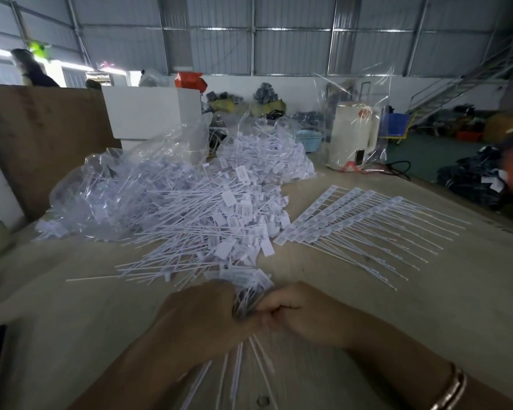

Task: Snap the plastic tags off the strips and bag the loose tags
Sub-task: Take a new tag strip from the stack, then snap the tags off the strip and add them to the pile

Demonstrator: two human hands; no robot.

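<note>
Both hands meet at the near edge of the table (427,291): the left hand (202,318) and right hand (302,313) have their fingers curled tight on one bunch of tags (249,294), heads fanned just beyond the knuckles, tails trailing back under the wrists. The loose pile (208,220) lies just ahead of the fingers; uncut strips (338,217) lie ahead and to the right, apart from the pile; filled bags (125,184) sit beyond, to the left. Likely risks: an uneven grip may let tags slip from the bunch, and thin tails may snag in the pile just ahead and drag tags with them.
</note>
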